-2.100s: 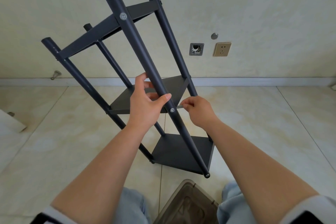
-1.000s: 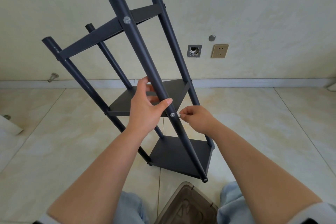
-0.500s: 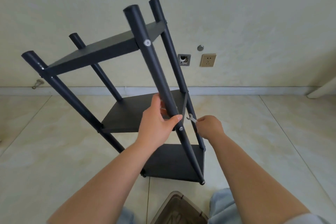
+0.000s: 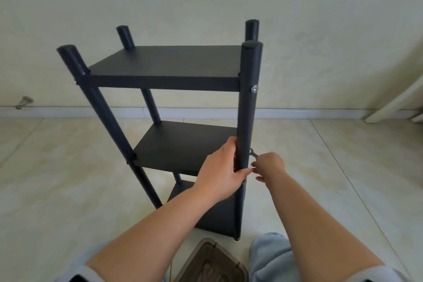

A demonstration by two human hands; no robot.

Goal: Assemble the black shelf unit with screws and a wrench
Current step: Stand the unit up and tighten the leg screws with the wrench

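We stand the black three-tier metal shelf unit near upright, its matt round posts running roughly twelve to six. Our left hand wraps the near-right post. Our right hand, just at three o'clock of it, pinches a small flat grey steel wrench, which points toward eleven at the mid-shelf joint, so this hand is nearer.
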